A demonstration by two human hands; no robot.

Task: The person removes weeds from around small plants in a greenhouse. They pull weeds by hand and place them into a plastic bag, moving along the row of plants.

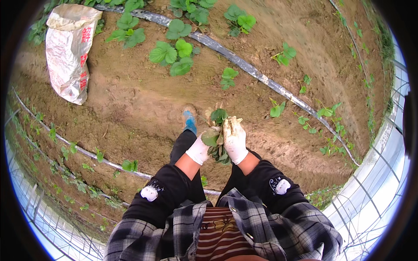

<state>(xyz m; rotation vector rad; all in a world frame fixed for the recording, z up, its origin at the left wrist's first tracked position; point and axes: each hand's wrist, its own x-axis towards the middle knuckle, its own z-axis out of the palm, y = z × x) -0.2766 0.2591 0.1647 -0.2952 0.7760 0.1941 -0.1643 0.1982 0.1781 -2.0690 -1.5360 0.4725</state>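
A bunch of green leaves point(219, 115) with some dry, brownish bits is gathered between my two hands in front of my legs. My left hand point(203, 146), in a pale glove, grips the bunch from the left; a broad leaf hides most of its fingers. On the other side my right hand point(234, 138) presses against the bunch, its white glove caked with soil at the fingertips. More leaves hang down below the hands, between the wrists.
Leafy strawberry plants point(176, 55) grow along a dark drip hose point(225, 52) ahead. A white woven sack point(67, 58) with red print stands at upper left. My blue boot point(189, 121) is on bare soil. Another hose point(81, 150) runs behind me. Greenhouse framing point(369, 192) curves around the rim.
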